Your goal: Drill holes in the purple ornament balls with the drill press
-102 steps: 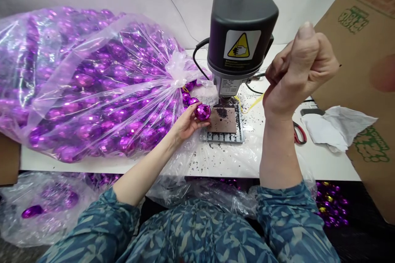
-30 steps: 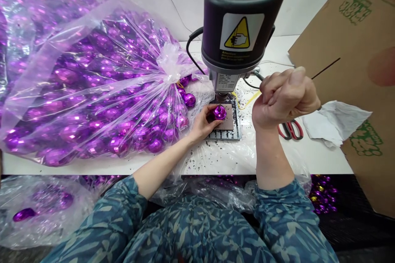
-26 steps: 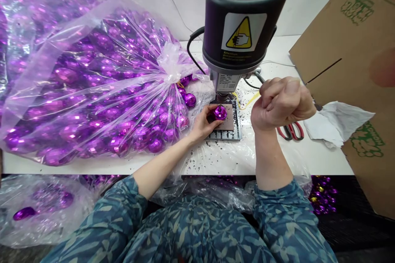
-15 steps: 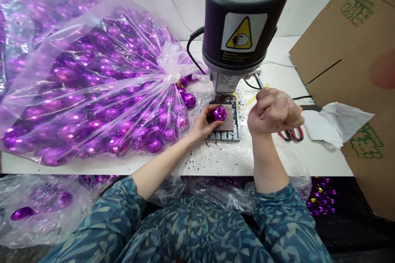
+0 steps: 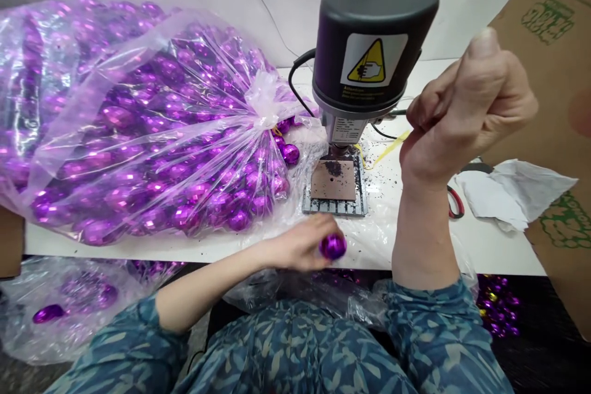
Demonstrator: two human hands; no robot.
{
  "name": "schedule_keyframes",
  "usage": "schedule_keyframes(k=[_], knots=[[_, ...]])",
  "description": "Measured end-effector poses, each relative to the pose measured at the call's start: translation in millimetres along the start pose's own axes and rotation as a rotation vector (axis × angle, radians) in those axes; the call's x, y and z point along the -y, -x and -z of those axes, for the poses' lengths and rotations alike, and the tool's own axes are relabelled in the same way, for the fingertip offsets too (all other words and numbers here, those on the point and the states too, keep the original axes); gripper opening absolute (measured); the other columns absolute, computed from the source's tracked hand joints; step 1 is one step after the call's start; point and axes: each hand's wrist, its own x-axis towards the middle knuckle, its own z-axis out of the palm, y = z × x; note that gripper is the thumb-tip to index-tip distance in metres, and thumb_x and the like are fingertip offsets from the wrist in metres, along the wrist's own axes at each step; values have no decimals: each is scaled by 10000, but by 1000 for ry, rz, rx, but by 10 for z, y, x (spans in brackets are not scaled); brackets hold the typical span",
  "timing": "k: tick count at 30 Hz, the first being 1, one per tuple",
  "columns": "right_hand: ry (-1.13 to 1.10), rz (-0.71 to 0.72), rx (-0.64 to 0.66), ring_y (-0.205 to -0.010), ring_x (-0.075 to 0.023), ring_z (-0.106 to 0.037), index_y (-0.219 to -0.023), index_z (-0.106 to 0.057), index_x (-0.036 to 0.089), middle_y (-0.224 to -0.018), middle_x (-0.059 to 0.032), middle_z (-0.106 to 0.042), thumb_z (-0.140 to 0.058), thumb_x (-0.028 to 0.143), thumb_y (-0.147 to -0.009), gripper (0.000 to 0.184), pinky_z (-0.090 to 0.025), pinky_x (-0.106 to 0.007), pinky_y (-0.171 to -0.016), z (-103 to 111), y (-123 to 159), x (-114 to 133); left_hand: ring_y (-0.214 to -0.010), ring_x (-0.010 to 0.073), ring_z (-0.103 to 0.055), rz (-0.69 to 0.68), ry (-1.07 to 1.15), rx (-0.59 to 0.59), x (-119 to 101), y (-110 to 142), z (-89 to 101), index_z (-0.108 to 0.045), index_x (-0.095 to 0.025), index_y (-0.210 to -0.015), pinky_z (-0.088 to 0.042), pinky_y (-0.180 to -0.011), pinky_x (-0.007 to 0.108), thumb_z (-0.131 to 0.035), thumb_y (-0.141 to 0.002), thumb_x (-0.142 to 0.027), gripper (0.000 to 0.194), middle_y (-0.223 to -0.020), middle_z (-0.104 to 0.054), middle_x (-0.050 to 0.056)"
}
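My left hand (image 5: 300, 245) is closed around a shiny purple ball (image 5: 333, 247) near the table's front edge, slightly blurred by motion. In front of it stands a small black drill press (image 5: 376, 18) with a yellow warning label. Its slotted metal base (image 5: 361, 206) carries a brown board (image 5: 333, 189) with a small hole and dark shavings on it. To the right of the press, my right hand (image 5: 471, 111) is raised in a fist around the end of the press's lever (image 5: 398, 112); the grip itself is hidden by the fingers.
A big clear bag of purple balls (image 5: 152, 129) fills the left of the table, with a loose ball (image 5: 290, 154) by its knot. Red-handled scissors (image 5: 456, 203), white paper (image 5: 494, 194) and a cardboard box (image 5: 549, 154) are at right. More bagged balls lie below the table.
My left hand has drawn the purple ball off the board toward the table's front edge. My right hand has risen with the lever.
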Motion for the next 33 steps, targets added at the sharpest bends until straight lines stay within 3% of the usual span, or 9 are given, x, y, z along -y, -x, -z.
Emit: schedule_keyframes(k=[2, 5, 9, 13, 15, 18, 21, 25, 33], knots=[[-7, 3, 2, -402, 19, -337, -580, -306, 190, -485, 78, -300, -619, 343, -998, 544, -222, -180, -458, 13, 9, -16, -1103, 266, -730, -43, 12, 179, -94, 75, 107, -682, -279, -1258, -626, -944, 397, -860, -862, -370, 443, -1193, -757, 92], [-55, 15, 0, -405, 22, -345, -577, -326, 190, -495, 78, -314, -630, 346, -991, 537, -225, -181, -451, 12, 9, -29, -1159, 255, -736, 55, -14, -10, 77, -86, 406, -681, -243, -1283, -616, -1007, 421, -720, -1002, -352, 304, -1259, -759, 113], [-99, 12, -19, -383, -1, -316, -563, -317, 214, -470, 77, -306, -676, 429, -958, 575, -197, -223, -405, -12, 0, -24, -1249, 334, -684, 538, -499, -404, 538, -586, 874, -684, -162, -1260, -549, -1084, 493, -581, -1025, -143, 257, -1318, -697, 197], [-62, 1, -35, -370, -10, -280, -562, -292, 224, -455, 78, -293, -674, 505, -945, 610, -196, -240, -385, -17, 4, -26, -1236, 403, -695, 925, -669, -264, 748, -872, 1032, -672, -139, -1319, -557, -1001, 492, -586, -1045, -279, 320, -1245, -710, 242], [-37, -10, -24, -382, -5, -303, -571, -296, 217, -464, 79, -305, -658, 527, -949, 609, -207, -226, -408, -3, 12, -46, -1172, 374, -725, 893, -633, -269, 761, -863, 1015, -688, -180, -1311, -557, -987, 462, -623, -1026, -287, 311, -1250, -703, 209], [-9, -17, -20, -400, 2, -312, -591, -291, 212, -477, 85, -305, -644, 576, -941, 617, -213, -221, -447, 25, 27, -75, -1026, 289, -740, 717, -425, -456, 746, -741, 991, -716, -211, -1250, -562, -969, 412, -743, -932, -237, 320, -1193, -694, 133], [46, -48, -23, -418, 1, -310, -601, -272, 212, -487, 83, -310, -618, 622, -944, 636, -242, -226, -478, 42, 45, -67, -885, 209, -717, 581, 39, -692, 707, -611, 971, -690, -206, -1255, -587, -876, 358, -772, -913, -294, 363, -995, -713, 54], [49, -47, -8, -420, -9, -306, -610, -278, 217, -494, 77, -320, -586, 647, -955, 631, -256, -240, -481, 29, 65, -37, -865, 171, -736, 549, 578, -707, 651, -545, 808, -646, -180, -1236, -607, -826, 340, -795, -912, -352, 396, -1037, -764, 77], [177, -37, -13, -429, -38, -276, -633, -251, 243, -488, 71, -273, -481, 718, -956, 619, -264, -283, -469, -3, 80, -25, -841, 166, -726, 474, 506, -688, 784, -658, 352, -661, -164, -1167, -601, -787, 316, -921, -780, -277, 479, -947, -765, 56]])
